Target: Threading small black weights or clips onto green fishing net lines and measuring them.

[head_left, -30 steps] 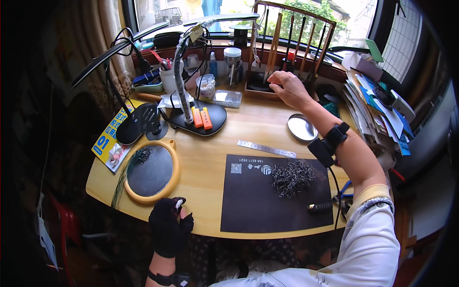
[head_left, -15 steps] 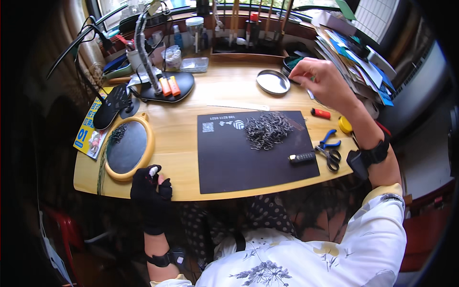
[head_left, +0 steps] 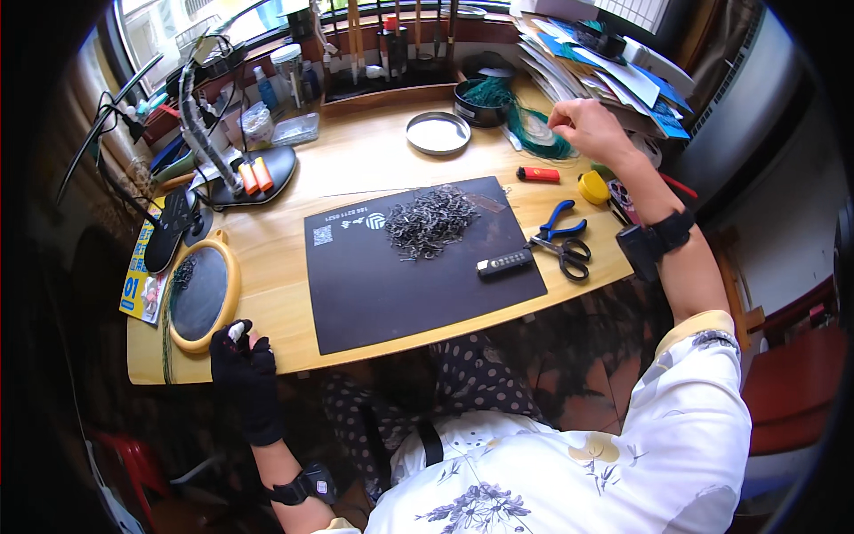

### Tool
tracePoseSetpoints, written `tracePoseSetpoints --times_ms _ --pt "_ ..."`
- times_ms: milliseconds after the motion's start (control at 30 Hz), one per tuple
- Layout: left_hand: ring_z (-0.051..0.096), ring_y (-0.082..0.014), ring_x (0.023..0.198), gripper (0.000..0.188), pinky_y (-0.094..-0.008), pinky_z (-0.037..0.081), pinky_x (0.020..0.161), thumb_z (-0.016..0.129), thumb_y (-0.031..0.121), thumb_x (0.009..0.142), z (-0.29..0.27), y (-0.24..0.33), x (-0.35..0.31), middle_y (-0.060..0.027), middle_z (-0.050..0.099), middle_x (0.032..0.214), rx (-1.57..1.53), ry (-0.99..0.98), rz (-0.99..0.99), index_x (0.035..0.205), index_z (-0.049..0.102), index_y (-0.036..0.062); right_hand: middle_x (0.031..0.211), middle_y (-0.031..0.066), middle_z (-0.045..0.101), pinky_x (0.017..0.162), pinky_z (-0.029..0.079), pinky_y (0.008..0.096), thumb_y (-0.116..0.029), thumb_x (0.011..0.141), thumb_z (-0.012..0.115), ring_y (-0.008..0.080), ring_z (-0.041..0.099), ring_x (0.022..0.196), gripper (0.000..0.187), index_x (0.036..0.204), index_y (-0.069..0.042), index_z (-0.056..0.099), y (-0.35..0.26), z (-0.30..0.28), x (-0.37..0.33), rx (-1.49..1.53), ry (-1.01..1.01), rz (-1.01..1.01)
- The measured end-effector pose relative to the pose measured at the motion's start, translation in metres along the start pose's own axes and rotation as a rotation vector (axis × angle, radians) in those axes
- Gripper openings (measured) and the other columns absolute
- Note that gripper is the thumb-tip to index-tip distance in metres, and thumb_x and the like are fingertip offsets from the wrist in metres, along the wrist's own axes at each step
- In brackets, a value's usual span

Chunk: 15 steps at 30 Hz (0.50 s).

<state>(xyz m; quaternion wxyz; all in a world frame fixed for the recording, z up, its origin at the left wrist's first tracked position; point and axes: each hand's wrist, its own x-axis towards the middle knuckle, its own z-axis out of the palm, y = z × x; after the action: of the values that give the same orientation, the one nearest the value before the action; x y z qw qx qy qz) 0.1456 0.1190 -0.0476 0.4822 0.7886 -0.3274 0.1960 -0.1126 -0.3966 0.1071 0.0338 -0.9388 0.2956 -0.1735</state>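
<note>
My left hand (head_left: 244, 365), in a black fingerless glove, rests at the table's front edge beside a yellow-rimmed round frame (head_left: 229, 298) with a dark grey face. Its fingers are curled, with white on one fingertip; anything inside is hidden. My bare right hand (head_left: 589, 132) is raised at the far right with fingertips pinched together. It is over or next to a loose bundle of green thread (head_left: 532, 133) running out of a round black tin (head_left: 473, 112). Whether a strand is in the pinch I cannot tell. A pile of small dark metal pieces (head_left: 431, 224) lies on the black mat (head_left: 382, 307).
Along the mat's right side are a black utility knife (head_left: 504, 262), scissors (head_left: 574, 260), blue-handled pliers (head_left: 560, 222), a red lighter (head_left: 539, 174) and a yellow tape measure (head_left: 593, 188). A round lid (head_left: 439, 132) lies farther back. Papers (head_left: 605, 67) are stacked behind my right hand; a lamp (head_left: 209, 142) stands left.
The view has swung to the right, showing more of the tin and green thread. My right hand has moved beside the thread, fingers still pinched. My left hand stays at the table edge.
</note>
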Motion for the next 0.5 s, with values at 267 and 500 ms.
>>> tracePoseSetpoints --times_ms 267,500 --pt "0.065 -0.0216 0.094 0.021 -0.0339 0.054 0.086 0.067 0.003 0.092 -0.002 0.004 0.002 -0.0107 0.064 0.103 0.113 -0.044 0.007 0.112 0.064 -0.0009 0.119 0.017 0.066 0.099 0.051 0.0449 -0.024 0.075 0.083 0.0372 0.062 0.117 0.057 0.125 -0.006 0.063 0.025 -0.005 -0.071 -0.318 -0.304 0.052" --pt "0.064 -0.0171 0.099 0.023 -0.0333 0.051 0.095 0.065 0.003 0.095 -0.012 0.008 0.005 -0.0093 0.066 0.108 -0.023 -0.143 -0.077 0.117 0.061 -0.0008 0.117 0.0175 0.061 0.096 0.051 0.0434 -0.019 0.071 0.081 0.0374 0.063 0.109 0.052 0.117 -0.003 0.063 0.048 0.009 -0.075 -0.193 -0.243 0.014"
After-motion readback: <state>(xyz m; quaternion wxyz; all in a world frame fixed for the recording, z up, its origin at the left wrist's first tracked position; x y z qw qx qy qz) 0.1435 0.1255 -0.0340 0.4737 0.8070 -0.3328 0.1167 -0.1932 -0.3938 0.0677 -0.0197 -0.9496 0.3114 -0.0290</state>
